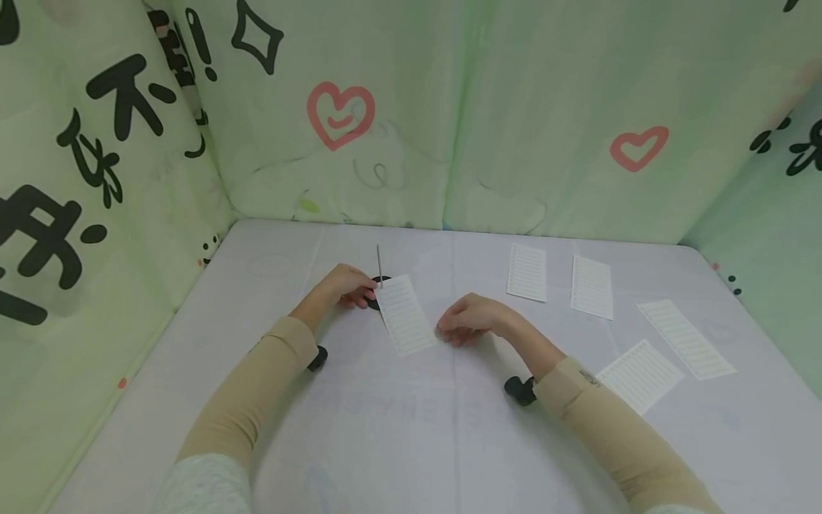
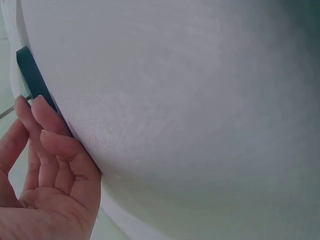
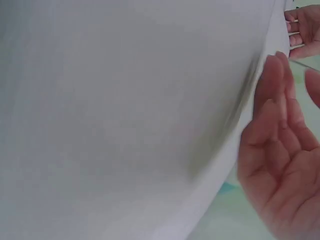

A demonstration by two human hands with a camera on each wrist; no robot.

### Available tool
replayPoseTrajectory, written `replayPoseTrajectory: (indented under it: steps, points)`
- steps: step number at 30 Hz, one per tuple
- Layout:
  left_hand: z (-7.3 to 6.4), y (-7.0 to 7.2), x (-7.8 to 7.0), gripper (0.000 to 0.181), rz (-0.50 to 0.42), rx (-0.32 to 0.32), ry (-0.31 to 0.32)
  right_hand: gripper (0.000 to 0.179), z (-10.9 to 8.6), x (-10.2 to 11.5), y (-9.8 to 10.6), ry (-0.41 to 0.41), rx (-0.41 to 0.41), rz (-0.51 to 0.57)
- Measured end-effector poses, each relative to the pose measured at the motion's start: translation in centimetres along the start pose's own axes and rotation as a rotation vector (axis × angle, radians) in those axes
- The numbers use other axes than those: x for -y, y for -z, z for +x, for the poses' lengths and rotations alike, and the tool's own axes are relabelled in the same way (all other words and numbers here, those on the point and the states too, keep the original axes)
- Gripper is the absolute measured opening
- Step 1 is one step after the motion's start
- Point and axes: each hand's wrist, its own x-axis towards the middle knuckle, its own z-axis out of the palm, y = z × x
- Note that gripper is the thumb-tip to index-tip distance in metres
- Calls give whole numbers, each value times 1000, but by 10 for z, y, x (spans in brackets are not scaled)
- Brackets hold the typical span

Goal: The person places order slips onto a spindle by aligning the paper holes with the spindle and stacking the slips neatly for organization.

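Observation:
A bill spike (image 1: 379, 261) with an upright metal rod and a round black base stands left of centre on the table. My left hand (image 1: 349, 285) holds it at the base; in the left wrist view the curled fingers (image 2: 45, 117) lie against the black base (image 2: 34, 75). A printed paper slip (image 1: 406, 318) slants down to the right from the spike, its upper left corner at the rod and by the left fingertips. My right hand (image 1: 472, 319) rests on the table beside the slip's lower right corner. In the right wrist view its thumb stands apart from loosely bent fingers (image 3: 272, 95).
Several more printed slips lie at the right: one slip (image 1: 526, 273) and another slip (image 1: 592, 287) towards the back, a slip (image 1: 687, 339) farther right, and a slip (image 1: 641, 376) partly behind the right sleeve. Pale green curtains (image 1: 398, 143) surround the white-covered table (image 1: 385, 442).

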Motion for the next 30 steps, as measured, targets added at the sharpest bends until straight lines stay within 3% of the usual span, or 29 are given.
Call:
replayPoseTrajectory:
  steps: [7,11,19,30]
  points:
    - [0,-1,0,24,-9,-6,17,26,-10,-6,9,210,-201,-162]
    - [-1,0,0,23,-14,-1,13,38,-10,-13,15,263,-268,-292]
    - [0,0,1,22,-6,6,2,52,-8,-23,41,190,-396,-593]
    - [2,0,0,24,-10,0,24,59,11,-51,90,18,-465,-671]
